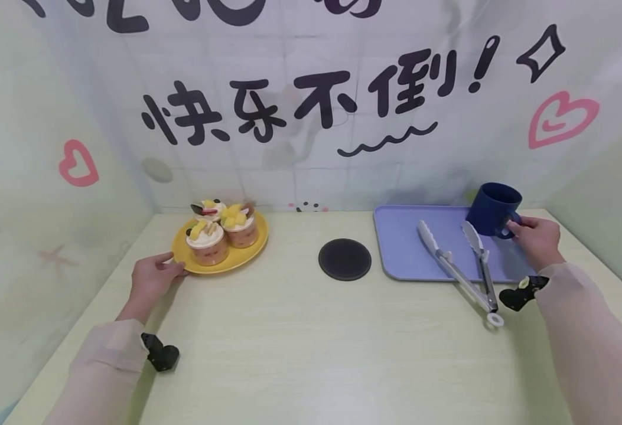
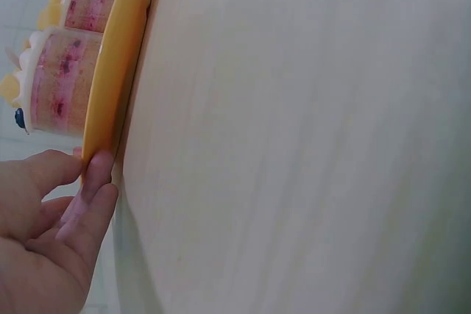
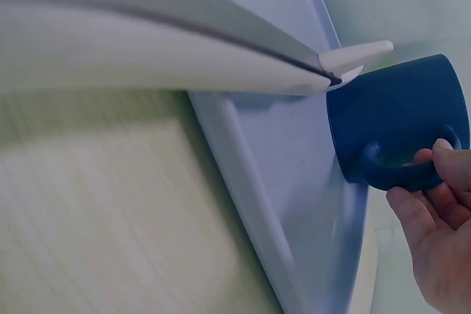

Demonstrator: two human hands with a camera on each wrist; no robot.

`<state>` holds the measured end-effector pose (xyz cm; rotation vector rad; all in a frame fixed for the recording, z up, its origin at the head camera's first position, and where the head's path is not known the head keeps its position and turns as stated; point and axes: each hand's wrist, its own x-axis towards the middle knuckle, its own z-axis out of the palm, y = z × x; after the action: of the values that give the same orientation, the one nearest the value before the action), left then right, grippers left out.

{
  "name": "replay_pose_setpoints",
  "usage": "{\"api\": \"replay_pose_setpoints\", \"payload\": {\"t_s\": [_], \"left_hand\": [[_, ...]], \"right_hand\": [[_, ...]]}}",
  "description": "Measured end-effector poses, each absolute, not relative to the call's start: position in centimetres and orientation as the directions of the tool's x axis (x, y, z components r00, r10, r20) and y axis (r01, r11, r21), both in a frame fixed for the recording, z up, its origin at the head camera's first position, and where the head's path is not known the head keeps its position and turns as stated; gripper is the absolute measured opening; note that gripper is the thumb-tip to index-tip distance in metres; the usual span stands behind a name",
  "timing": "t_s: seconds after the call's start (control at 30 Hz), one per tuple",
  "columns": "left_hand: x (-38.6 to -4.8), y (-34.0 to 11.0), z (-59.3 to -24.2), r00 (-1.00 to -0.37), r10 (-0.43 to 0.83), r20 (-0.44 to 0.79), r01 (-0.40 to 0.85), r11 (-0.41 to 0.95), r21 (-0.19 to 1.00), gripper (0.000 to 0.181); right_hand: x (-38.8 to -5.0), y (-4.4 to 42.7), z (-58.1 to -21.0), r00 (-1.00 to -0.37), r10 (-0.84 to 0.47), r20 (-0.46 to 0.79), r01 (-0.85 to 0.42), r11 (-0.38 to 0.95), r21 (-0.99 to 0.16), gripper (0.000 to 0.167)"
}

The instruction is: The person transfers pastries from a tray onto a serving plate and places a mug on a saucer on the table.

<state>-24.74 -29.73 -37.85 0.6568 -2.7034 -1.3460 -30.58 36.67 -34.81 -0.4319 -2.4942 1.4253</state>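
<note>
At the left, my left hand (image 1: pixel 153 276) pinches the near-left rim of a yellow plate (image 1: pixel 236 264), thumb above and fingers beneath, as the left wrist view shows. Three dessert cups (image 1: pixel 209 251) topped with cream and fruit stand on that plate. On the right, my right hand (image 1: pixel 540 241) grips the handle of a dark blue mug (image 1: pixel 491 208). The mug is upright over the back right of a lavender tray (image 1: pixel 401 260); whether its base touches the tray I cannot tell. White-tipped metal tongs (image 1: pixel 462 280) lie spread across the tray, their ring end past its front edge.
A round black coaster (image 1: pixel 345 260) lies on the pale wooden table (image 1: pixel 311 348) between plate and tray. Behind stands a printed cloth backdrop (image 1: pixel 300 159), which also closes off both sides. In the right wrist view, the tongs (image 3: pixel 221 42) pass close to the camera.
</note>
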Motion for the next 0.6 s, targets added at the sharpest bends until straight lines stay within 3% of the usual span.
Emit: {"api": "replay_pose_setpoints", "payload": {"t_s": [0.33,0.6], "left_hand": [[-24.9,-29.9,-38.0,-0.914,-0.381,-0.137,-0.333,0.513,0.791,0.055],[-24.9,-29.8,-38.0,-0.911,-0.384,-0.148,-0.337,0.489,0.805,0.055]], "right_hand": [[-30.1,37.0,-34.6,-0.936,0.346,0.065,0.127,0.503,-0.855,0.045],[-29.5,36.9,-34.1,-0.937,0.348,0.039,0.115,0.411,-0.904,0.042]]}}
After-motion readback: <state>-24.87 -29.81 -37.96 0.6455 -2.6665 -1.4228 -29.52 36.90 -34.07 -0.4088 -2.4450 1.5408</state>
